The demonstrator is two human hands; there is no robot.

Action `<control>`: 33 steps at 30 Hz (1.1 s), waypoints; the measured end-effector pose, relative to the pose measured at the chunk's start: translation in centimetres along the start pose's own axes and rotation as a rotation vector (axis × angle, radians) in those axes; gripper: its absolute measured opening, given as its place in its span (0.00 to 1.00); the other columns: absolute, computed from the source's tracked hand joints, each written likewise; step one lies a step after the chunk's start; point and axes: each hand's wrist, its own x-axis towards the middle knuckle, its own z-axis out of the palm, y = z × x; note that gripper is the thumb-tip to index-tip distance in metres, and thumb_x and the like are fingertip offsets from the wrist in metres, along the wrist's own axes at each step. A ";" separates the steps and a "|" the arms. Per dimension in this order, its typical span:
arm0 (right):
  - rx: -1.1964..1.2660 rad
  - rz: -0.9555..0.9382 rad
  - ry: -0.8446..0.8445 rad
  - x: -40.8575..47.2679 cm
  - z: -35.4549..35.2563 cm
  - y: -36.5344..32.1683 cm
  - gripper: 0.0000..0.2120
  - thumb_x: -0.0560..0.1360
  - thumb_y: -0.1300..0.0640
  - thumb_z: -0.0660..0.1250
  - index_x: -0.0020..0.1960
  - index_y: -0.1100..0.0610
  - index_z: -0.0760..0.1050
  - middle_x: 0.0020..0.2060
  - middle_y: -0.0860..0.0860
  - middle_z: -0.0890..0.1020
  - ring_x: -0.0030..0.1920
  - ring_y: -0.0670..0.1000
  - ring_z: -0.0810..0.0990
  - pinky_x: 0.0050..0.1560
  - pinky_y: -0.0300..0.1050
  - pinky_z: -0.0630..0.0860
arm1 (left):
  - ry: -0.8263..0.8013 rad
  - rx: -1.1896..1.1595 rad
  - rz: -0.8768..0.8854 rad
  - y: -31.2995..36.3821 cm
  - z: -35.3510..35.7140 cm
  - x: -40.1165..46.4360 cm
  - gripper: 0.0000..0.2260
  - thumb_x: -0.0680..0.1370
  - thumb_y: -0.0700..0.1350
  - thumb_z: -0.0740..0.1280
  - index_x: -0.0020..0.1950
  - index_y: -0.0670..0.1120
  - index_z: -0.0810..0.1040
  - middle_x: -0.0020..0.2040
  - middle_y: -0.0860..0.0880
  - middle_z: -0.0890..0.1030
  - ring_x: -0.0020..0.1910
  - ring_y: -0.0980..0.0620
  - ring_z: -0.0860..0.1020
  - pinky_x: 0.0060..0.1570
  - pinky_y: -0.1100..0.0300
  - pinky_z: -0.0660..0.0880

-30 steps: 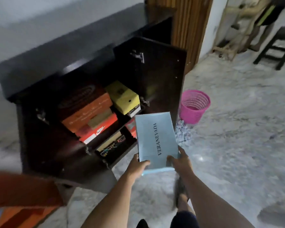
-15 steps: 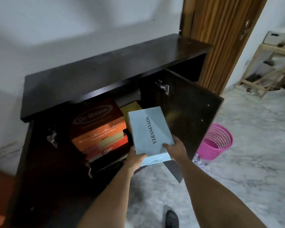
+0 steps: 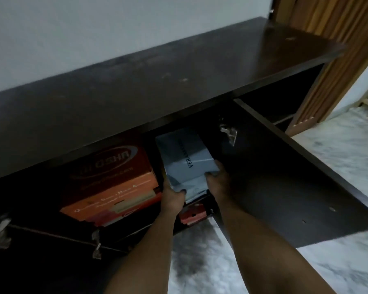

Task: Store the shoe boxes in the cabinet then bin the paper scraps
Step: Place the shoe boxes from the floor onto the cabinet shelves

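Note:
A pale blue shoe box [image 3: 184, 158] with dark lettering lies partly inside the upper right part of the dark cabinet [image 3: 157, 81], its far end under the cabinet top. My left hand [image 3: 172, 196] grips its near left corner and my right hand [image 3: 218, 179] grips its near right edge. To its left sits a stack of orange and red shoe boxes [image 3: 115, 179]. Below the blue box, a red box [image 3: 192, 215] shows on a lower shelf. The yellow box is hidden under the blue one.
The right cabinet door [image 3: 285, 177] stands open beside my right arm. The left door [image 3: 40, 251] hangs open at lower left. A wooden slatted door [image 3: 327, 49] stands at the far right. Marble floor [image 3: 338, 262] lies below.
I have leaned in closer and pushed the blue box forward into the cabinet's upper shelf. The pink bin and the yellow box have gone out of sight.

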 end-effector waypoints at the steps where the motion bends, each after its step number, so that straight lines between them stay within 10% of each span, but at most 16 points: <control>1: 0.008 0.013 -0.004 0.7 0.6 0.3 0.29 0.77 0.70 0.67 0.75 0.54 0.70 0.61 0.54 0.76 0.64 0.54 0.75 0.63 0.45 0.73 | 0.028 0.041 -0.008 -0.1 0.0 0.7 0.36 0.78 0.37 0.69 0.82 0.50 0.56 0.71 0.46 0.75 0.67 0.40 0.75 0.65 0.51 0.74; 14: -0.134 -0.079 0.064 -0.3 2.8 -0.4 0.24 0.76 0.63 0.70 0.69 0.47 0.75 0.72 0.54 0.71 0.63 0.60 0.78 0.60 0.52 0.79 | -0.169 0.463 0.090 1.8 -4.0 -0.5 0.33 0.76 0.45 0.72 0.80 0.48 0.63 0.73 0.45 0.72 0.70 0.44 0.73 0.68 0.53 0.72; 23: -0.384 -0.046 0.214 -15.5 -0.2 -1.0 0.13 0.73 0.53 0.67 0.56 0.51 0.81 0.53 0.59 0.85 0.54 0.61 0.83 0.52 0.49 0.78 | -0.515 0.621 0.361 9.1 -14.3 -10.3 0.30 0.77 0.54 0.72 0.77 0.50 0.69 0.73 0.49 0.74 0.69 0.49 0.75 0.63 0.58 0.72; 33: -0.256 -0.220 0.054 -36.1 6.2 -7.1 0.16 0.78 0.55 0.71 0.65 0.56 0.79 0.59 0.56 0.84 0.46 0.50 0.83 0.48 0.44 0.79 | -0.224 0.946 0.968 14.6 -32.8 -17.0 0.18 0.78 0.52 0.67 0.67 0.48 0.78 0.64 0.46 0.81 0.62 0.44 0.78 0.60 0.51 0.74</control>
